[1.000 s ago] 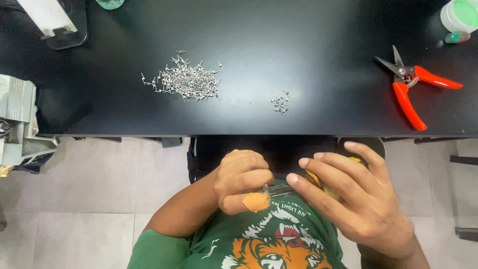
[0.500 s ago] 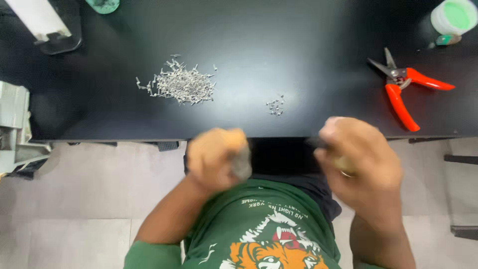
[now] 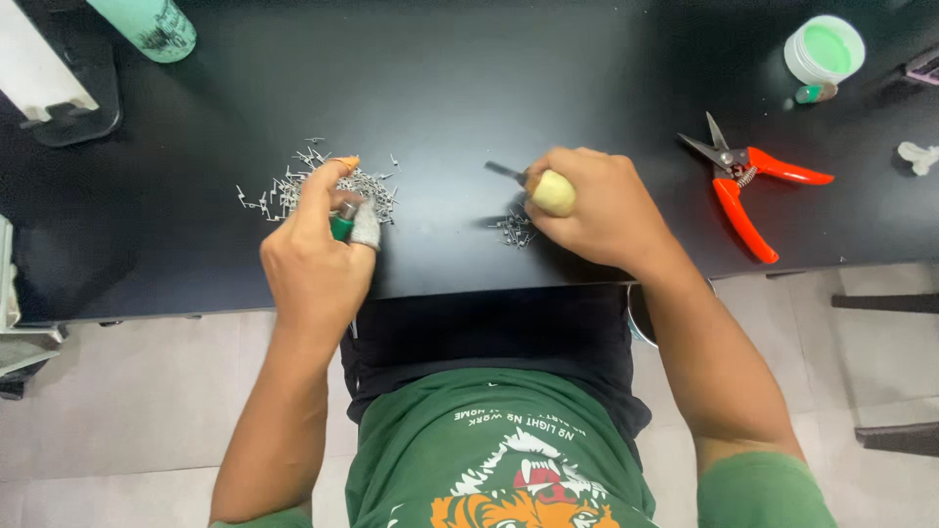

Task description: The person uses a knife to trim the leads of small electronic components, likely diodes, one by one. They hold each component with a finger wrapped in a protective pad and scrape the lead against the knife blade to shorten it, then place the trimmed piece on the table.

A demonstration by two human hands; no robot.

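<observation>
My left hand [image 3: 315,256] reaches onto the black table [image 3: 440,88], its orange-capped fingertip touching a large heap of small metal pieces [image 3: 303,184]. Its other fingers are curled, one in a grey cover, with something small and green showing between them; I cannot tell what it is. My right hand [image 3: 602,210] grips a tool with a pale yellow handle [image 3: 553,193] and a dark metal tip pointing left. It rests just above a small cluster of the same metal pieces [image 3: 513,230] near the table's front edge.
Red-handled cutters [image 3: 748,188] lie to the right of my right hand. A white jar with a green lid [image 3: 825,49] stands at the back right, a small white piece [image 3: 917,156] beyond it. A green bottle [image 3: 147,27] and a dark stand [image 3: 59,98] sit back left.
Both hands have risen from my lap onto the table. The left went to the large heap, the right with the tool to the small cluster.
</observation>
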